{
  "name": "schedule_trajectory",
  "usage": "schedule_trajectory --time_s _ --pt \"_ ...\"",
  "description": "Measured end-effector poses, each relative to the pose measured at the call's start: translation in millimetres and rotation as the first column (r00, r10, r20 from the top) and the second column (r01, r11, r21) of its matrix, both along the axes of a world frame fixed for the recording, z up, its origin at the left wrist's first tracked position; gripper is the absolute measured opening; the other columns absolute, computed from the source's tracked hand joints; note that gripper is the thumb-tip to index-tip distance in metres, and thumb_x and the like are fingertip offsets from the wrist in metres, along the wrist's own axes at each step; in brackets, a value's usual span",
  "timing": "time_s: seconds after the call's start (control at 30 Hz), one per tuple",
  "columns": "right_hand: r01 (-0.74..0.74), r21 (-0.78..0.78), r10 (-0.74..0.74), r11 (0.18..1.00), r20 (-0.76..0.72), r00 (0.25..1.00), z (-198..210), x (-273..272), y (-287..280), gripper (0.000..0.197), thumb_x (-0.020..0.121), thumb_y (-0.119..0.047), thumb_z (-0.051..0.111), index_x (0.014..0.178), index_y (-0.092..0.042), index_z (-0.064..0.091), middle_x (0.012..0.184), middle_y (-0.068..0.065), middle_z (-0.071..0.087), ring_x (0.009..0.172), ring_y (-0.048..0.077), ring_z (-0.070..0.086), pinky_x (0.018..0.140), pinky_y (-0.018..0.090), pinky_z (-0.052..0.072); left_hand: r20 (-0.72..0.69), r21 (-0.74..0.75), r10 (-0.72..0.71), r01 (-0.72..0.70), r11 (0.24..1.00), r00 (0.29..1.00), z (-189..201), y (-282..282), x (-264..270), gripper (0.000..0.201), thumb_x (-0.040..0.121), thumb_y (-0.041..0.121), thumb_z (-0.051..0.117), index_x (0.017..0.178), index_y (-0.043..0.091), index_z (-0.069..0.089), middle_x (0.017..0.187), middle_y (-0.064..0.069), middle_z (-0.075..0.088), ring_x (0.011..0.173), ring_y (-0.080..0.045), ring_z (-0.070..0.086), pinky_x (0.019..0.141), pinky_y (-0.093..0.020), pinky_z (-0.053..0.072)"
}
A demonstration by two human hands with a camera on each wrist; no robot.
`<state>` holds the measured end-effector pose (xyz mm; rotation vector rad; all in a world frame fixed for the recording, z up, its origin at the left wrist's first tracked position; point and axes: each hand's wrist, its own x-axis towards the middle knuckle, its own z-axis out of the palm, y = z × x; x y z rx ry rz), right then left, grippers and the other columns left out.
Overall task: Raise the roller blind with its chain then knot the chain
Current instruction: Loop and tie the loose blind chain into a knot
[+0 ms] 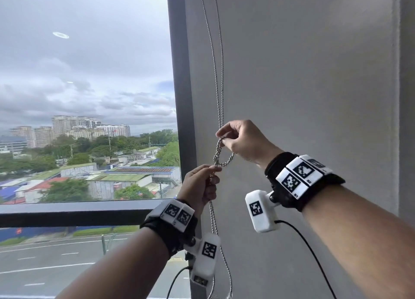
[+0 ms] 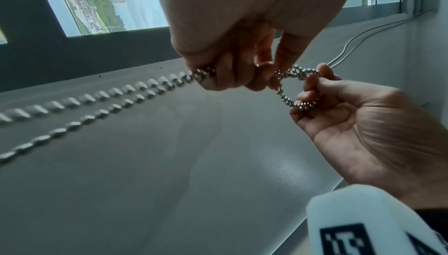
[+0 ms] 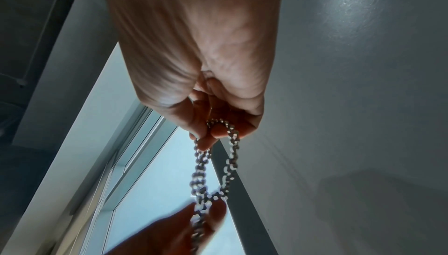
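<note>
A metal bead chain [image 1: 221, 85] hangs in two strands down the grey wall beside the window frame. A small twisted loop [image 1: 217, 152] is formed in it. My right hand [image 1: 224, 136] pinches the top of that loop between thumb and fingers. Below, my left hand [image 1: 214, 171] grips both strands just under the crossing. The left wrist view shows my left hand [image 2: 242, 79] around the chain [image 2: 109, 100], with the right hand [image 2: 310, 90] on the loop [image 2: 285, 98]. In the right wrist view, the loop [image 3: 201, 165] hangs from my right hand [image 3: 213, 132]. The blind is out of view.
The uncovered window looks over a city, with a dark upright frame [image 1: 182, 96] left of the chain and a dark horizontal rail [image 1: 78, 213] below. A plain grey wall [image 1: 314, 74] fills the right. Black cables [image 1: 310, 249] trail from the wrist cameras.
</note>
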<state>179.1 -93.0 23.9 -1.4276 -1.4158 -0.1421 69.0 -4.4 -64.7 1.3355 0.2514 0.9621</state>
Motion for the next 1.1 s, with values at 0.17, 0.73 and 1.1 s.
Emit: schedule_trajectory --time_s 0.17,0.73,1.1 --pt "0.043 0.012 -0.044 0.999 0.147 0.988 -0.4 2.0 1.9 0.012 0.088 -0.009 0.064 0.094 -0.018 0.068 0.075 -0.006 0.064 0.067 0.007 0.06 0.066 0.015 0.044 0.094 -0.018 -0.02 0.022 1.0 0.995 -6.5 -6.0 0.0 0.019 0.09 0.019 0.055 0.079 0.006 0.063 0.055 -0.004 0.041 0.04 -0.011 0.033 0.041 -0.019 0.027" --pt "-0.032 0.028 0.026 0.999 0.188 0.982 -13.9 -3.0 2.9 0.021 0.082 -0.003 0.072 0.096 -0.016 0.063 0.077 -0.002 0.069 0.066 0.0 0.066 0.063 0.012 0.05 0.213 -0.029 -0.055 0.063 0.998 0.975 0.7 -7.1 2.7 0.018 0.092 0.012 0.052 0.09 0.001 0.066 0.057 -0.003 0.046 0.041 -0.009 0.035 0.041 -0.019 0.027" --pt "0.017 0.07 -0.02 0.997 0.043 0.999 -22.0 4.4 10.5 0.011 0.082 -0.021 0.076 0.087 -0.014 0.07 0.071 -0.003 0.068 0.063 0.008 0.06 0.066 0.021 0.049 0.128 0.025 -0.006 0.002 1.0 0.992 -25.8 -8.0 4.3 0.02 0.094 0.025 0.049 0.084 0.015 0.063 0.052 0.003 0.024 0.039 -0.007 0.017 0.038 -0.014 0.016"
